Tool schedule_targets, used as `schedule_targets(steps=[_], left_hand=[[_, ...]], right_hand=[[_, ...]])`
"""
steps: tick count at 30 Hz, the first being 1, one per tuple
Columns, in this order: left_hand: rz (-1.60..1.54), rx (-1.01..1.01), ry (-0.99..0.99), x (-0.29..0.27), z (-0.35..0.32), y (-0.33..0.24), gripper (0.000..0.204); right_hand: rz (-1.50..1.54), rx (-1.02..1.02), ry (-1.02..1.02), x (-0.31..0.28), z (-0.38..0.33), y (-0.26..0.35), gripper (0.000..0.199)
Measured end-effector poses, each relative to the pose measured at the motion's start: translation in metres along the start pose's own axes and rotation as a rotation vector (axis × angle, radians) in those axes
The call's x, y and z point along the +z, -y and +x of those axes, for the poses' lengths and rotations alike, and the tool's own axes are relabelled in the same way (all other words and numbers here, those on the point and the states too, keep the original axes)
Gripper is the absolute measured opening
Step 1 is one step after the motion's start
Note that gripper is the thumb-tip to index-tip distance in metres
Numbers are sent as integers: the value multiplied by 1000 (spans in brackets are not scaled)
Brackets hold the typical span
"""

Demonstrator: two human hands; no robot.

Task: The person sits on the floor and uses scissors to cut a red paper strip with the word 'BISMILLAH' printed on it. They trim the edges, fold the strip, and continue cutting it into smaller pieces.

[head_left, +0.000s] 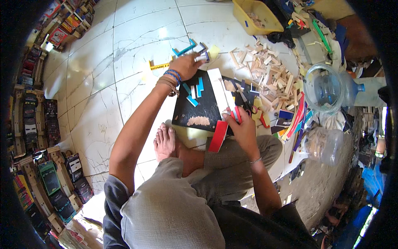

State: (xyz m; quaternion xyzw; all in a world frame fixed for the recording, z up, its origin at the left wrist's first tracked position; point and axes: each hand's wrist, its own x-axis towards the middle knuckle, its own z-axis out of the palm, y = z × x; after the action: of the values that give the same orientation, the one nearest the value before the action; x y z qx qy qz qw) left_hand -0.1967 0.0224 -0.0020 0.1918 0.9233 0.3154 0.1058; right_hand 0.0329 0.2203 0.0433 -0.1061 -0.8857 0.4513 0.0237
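My left hand (186, 65) reaches to the far edge of a black board (195, 99), its fingers closed on a small dark blue bracket-shaped piece (206, 56). Beside it on the tiles lie a light blue bracket-shaped piece (185, 48) and a yellow one (159, 67). Several short blue and white strips (199, 87) rest on the board. Over the board's right part, my right hand (243, 126) is closed on a long card strip (218, 85), white along its far length, with a red end (218, 137) hanging toward my knee. Scissors (251, 108) lie just right of that hand.
A heap of small wooden sticks (275, 74) spreads right of the board, below a yellow basin (257, 18). Coloured card strips (294, 120) and clear plastic bottles (325, 89) lie farther right. Wooden racks of packaged goods (49, 178) line the left. My bare foot (165, 141) stands beside the board.
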Motion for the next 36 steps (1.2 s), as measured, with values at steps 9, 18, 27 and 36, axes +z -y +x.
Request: schedule_targets(steps=[9,18,27,36], left_hand=[[-484,165,264,16,26,-3,45],[-439,213,184,-11,2,-14,39],[-1068,25,146,-39,-82,-19,38],[-960,-39,340,-40,-150,-7,34]], right_hand=[[42,-15,-1,-5,7,6,23],[109,114,100,-32,18,4,22],[-137,-6,-25,-40,60,18,26],[-396,-312,59,-25,95,33,27]])
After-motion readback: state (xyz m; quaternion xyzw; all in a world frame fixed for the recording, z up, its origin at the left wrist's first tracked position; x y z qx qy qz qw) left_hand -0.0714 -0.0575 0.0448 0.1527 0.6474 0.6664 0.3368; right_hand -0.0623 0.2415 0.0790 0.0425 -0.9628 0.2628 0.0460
